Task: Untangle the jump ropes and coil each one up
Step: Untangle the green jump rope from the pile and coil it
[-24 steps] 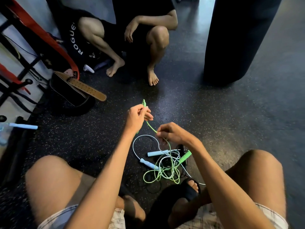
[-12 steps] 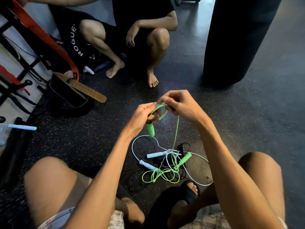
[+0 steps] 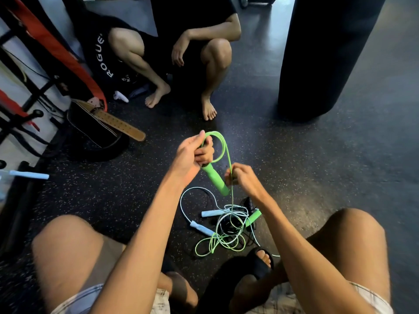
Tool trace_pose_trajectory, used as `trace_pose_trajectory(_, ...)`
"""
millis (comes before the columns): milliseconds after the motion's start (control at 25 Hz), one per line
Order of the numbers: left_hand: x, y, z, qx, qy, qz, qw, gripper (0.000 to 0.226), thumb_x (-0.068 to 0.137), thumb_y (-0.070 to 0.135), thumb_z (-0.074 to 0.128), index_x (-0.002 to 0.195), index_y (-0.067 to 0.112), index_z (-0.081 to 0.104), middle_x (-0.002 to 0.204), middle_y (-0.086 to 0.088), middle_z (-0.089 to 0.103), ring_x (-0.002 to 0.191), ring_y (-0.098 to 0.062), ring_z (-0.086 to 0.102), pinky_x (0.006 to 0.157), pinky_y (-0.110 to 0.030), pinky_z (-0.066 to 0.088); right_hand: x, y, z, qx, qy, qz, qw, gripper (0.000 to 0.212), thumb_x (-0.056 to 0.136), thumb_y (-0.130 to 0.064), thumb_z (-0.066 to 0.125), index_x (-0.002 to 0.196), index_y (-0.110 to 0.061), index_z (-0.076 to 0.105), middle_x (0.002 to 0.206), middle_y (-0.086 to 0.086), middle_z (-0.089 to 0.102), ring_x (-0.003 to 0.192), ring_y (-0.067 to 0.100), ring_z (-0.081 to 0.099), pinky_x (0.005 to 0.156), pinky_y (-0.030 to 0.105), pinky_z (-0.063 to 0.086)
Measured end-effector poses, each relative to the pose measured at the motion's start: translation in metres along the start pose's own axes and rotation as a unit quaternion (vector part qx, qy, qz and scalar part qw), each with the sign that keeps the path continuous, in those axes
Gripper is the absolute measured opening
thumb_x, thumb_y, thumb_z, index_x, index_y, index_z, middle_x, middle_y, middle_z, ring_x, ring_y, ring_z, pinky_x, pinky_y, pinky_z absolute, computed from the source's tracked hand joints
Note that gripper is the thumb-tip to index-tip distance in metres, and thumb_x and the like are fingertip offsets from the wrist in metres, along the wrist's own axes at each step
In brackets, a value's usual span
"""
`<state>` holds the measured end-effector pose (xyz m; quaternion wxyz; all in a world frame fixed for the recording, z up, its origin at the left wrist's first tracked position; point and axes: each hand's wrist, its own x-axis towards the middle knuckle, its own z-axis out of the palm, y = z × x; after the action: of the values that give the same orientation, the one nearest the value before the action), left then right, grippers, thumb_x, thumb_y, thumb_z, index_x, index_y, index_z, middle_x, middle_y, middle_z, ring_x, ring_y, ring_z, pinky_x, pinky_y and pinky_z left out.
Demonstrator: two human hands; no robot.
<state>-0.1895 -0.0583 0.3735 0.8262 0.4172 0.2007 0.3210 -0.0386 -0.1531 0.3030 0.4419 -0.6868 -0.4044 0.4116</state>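
Head view, nearest first: my bare knees and checked shorts run off the bottom edge, and a foot in a black sandal point(image 3: 257, 262) sits between them. Just beyond it, on the speckled floor point(image 3: 317, 168), lies the tangle point(image 3: 229, 227). In it are loops of the green jump rope point(image 3: 225, 143), a pale blue jump rope point(image 3: 212, 213) with both handles showing, and a second green handle point(image 3: 254, 218). Something black lies beneath, and I cannot make it out against the dark floor. Which cord crosses over which, I cannot tell.

Above the pile, my left grip point(image 3: 192, 155) is curled round the top of a green handle point(image 3: 216, 181). The handle's upper end is hidden in the fist and its lower end slants down to the right. The green cord arches out over the fist and drops to my right grip point(image 3: 243, 179). That grip pinches the cord just beside the handle's lower end, and below it the cord runs down into the tangle.

Farther off, a leather belt point(image 3: 122, 128) lies to the left, well apart. A squatting barefoot person point(image 3: 208, 64) is cut off at the top edge, and so is a black punching bag point(image 3: 328, 53).
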Motion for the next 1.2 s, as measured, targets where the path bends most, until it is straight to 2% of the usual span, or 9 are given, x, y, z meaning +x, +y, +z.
trace_pose_trajectory(80,0.002,0.003,-0.005,-0.02,0.032,0.01,0.999,0.031,0.105,0.022,0.034,0.081,0.01,0.05,0.05,0.01,0.026,0.043,-0.004,0.021,0.052,-0.026,0.011,-0.002,0.037,0.006,-0.105,-0.06,0.029,0.992,0.028,0.09,0.008,0.047,0.08,-0.014,0.061,0.077,0.008,0.067,0.066,0.008,0.061,0.065,0.024,0.047)
trace_pose_trajectory(160,0.001,0.002,-0.007,-0.039,0.068,0.018,0.997,0.03,0.106,0.021,0.034,0.084,0.01,0.05,0.051,0.009,0.031,0.044,-0.005,0.025,0.051,-0.023,0.017,-0.006,0.066,0.01,-0.148,-0.095,0.057,0.983,0.022,0.092,-0.003,0.061,0.08,-0.021,0.061,0.089,0.013,0.074,0.081,0.02,0.07,0.077,0.034,0.053)
trace_pose_trajectory(280,-0.001,-0.006,-0.013,-0.023,0.129,0.046,0.99,0.03,0.106,0.019,0.034,0.083,0.009,0.05,0.052,0.005,0.036,0.044,-0.007,0.031,0.049,-0.021,0.027,-0.009,0.082,0.009,-0.172,-0.093,0.071,0.978,0.011,0.094,-0.015,0.064,0.084,-0.014,0.061,0.083,0.016,0.075,0.068,0.02,0.067,0.074,0.044,0.057)
trace_pose_trajectory(360,0.001,-0.01,-0.019,0.013,0.166,0.068,0.984,0.031,0.106,0.017,0.034,0.082,0.008,0.051,0.053,0.002,0.042,0.045,-0.009,0.035,0.05,-0.023,0.029,-0.013,0.063,0.005,-0.099,-0.099,0.088,0.986,0.01,0.096,-0.012,0.06,0.089,-0.007,0.055,0.076,0.017,0.073,0.059,0.02,0.068,0.061,0.04,0.058)
trace_pose_trajectory(480,0.006,-0.011,-0.028,0.046,0.213,0.088,0.972,0.03,0.106,0.015,0.036,0.081,0.007,0.051,0.055,-0.001,0.046,0.046,-0.012,0.04,0.048,-0.023,0.034,-0.015,0.018,-0.003,0.047,-0.158,0.096,0.982,0.01,0.101,-0.008,0.051,0.091,-0.004,0.052,0.083,0.023,0.072,0.063,0.026,0.071,0.05,0.028,0.054)
trace_pose_trajectory(680,0.009,-0.011,-0.043,0.069,0.256,0.067,0.962,0.033,0.105,0.018,0.038,0.075,0.011,0.05,0.045,0.008,0.031,0.039,-0.007,0.026,0.046,-0.023,0.024,-0.001,-0.06,-0.023,0.268,-0.138,0.02,0.953,0.013,0.101,-0.004,0.044,0.1,-0.001,0.057,0.079,0.016,0.067,0.064,0.023,0.066,0.061,0.038,0.06)
trace_pose_trajectory(920,0.004,-0.022,-0.047,0.042,0.235,0.01,0.971,0.031,0.105,0.018,0.039,0.077,0.011,0.05,0.045,0.009,0.029,0.039,-0.005,0.023,0.044,-0.02,0.024,-0.001,-0.117,-0.038,0.357,-0.098,-0.061,0.927,0.016,0.101,-0.004,0.043,0.103,-0.001,0.059,0.075,0.009,0.067,0.06,0.015,0.065,0.057,0.03,0.059)
trace_pose_trajectory(1040,-0.001,-0.018,-0.044,-0.004,0.163,-0.02,0.986,0.03,0.103,0.017,0.038,0.076,0.012,0.05,0.044,0.01,0.024,0.038,-0.005,0.02,0.045,-0.022,0.02,0.007,-0.107,-0.036,0.278,-0.035,-0.049,0.959,0.016,0.101,-0.008,0.047,0.1,-0.004,0.063,0.073,0.009,0.065,0.055,0.015,0.06,0.045,0.024,0.048)
trace_pose_trajectory(1200,-0.004,-0.009,-0.045,-0.147,0.07,-0.003,0.987,0.031,0.104,0.021,0.032,0.079,0.014,0.049,0.047,0.01,0.025,0.041,-0.006,0.016,0.045,-0.022,0.02,0.018,-0.05,-0.025,-0.006,0.063,0.029,0.998,0.022,0.099,-0.007,0.051,0.092,0.002,0.07,0.059,0.005,0.056,0.043,0.009,0.048,0.038,0.018,0.034)
